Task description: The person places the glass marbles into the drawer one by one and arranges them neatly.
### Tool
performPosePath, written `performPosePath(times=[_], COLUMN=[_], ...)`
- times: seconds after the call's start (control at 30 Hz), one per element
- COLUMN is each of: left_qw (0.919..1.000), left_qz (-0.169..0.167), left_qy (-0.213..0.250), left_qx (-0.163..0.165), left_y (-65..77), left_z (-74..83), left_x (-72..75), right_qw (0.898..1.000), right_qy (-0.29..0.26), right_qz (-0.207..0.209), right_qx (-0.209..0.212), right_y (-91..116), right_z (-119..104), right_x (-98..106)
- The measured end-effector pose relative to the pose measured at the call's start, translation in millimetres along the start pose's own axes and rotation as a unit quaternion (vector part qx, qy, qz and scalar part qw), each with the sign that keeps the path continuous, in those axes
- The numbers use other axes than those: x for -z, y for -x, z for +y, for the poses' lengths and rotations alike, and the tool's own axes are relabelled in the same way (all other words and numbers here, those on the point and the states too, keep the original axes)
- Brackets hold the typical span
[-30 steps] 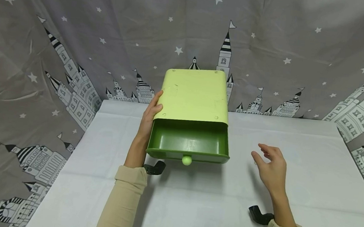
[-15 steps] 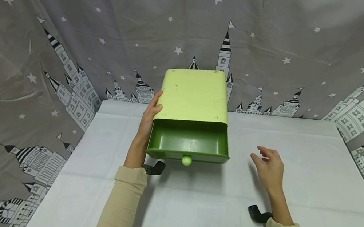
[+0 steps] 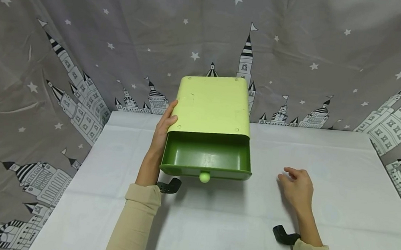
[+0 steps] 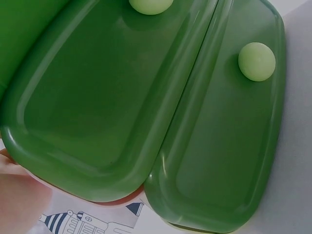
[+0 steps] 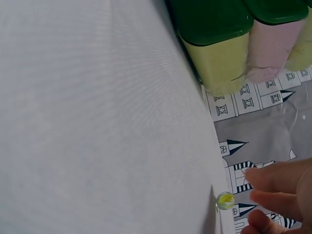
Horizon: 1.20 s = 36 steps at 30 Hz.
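A small drawer cabinet with a light yellow-green top stands at the table's back. Its top drawer, dark green with a pale round knob, is pulled out; bare green floor shows inside. My left hand rests against the cabinet's left side, the thumb near the upper front corner. To the right, low over the table, hovers my right hand with fingers loosely bent. In the right wrist view a clear glass marble with a yellow swirl lies just beyond those fingertips; my hand hides it from the head view.
A lower drawer with its own knob shows beneath the top one in the left wrist view. The right wrist view shows a pink cabinet section. White cloth covers the table; a grey castle-print curtain hangs behind.
My right hand has moved slightly down toward the table's front edge, and its thumb and fingers have drawn closer together. The left hand and cabinet hold their place.
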<state>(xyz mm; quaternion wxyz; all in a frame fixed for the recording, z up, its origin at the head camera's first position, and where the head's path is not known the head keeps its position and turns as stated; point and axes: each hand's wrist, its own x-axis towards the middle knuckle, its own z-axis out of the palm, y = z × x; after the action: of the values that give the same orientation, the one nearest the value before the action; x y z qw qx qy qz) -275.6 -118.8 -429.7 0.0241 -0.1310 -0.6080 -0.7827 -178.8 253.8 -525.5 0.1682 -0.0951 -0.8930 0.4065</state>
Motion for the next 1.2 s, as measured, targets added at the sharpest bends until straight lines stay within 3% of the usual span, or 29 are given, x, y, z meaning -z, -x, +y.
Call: performPosePath(times=[0.2,0.53,1.2], left_qw=[1.0,1.0,1.0], left_qz=[-0.004,-0.004,0.001], left_qy=[0.004,-0.005,0.004], left_qx=[0.0,-0.002,0.008], left_y=[-0.7,-0.5,-1.1], left_z=[0.4,0.5,1.5], left_x=[0.0,1.3,0.2], right_qw=[0.999,0.998,0.998], right_qy=[0.02,0.039,0.049], right_qz=[-0.034,-0.055,-0.04], right_qx=[-0.017,-0.018,-0.015], right_y=[0.5,0.7,1.3], right_z=[2.7,7.7,9.7], right_x=[3.6,2.4,-1.1])
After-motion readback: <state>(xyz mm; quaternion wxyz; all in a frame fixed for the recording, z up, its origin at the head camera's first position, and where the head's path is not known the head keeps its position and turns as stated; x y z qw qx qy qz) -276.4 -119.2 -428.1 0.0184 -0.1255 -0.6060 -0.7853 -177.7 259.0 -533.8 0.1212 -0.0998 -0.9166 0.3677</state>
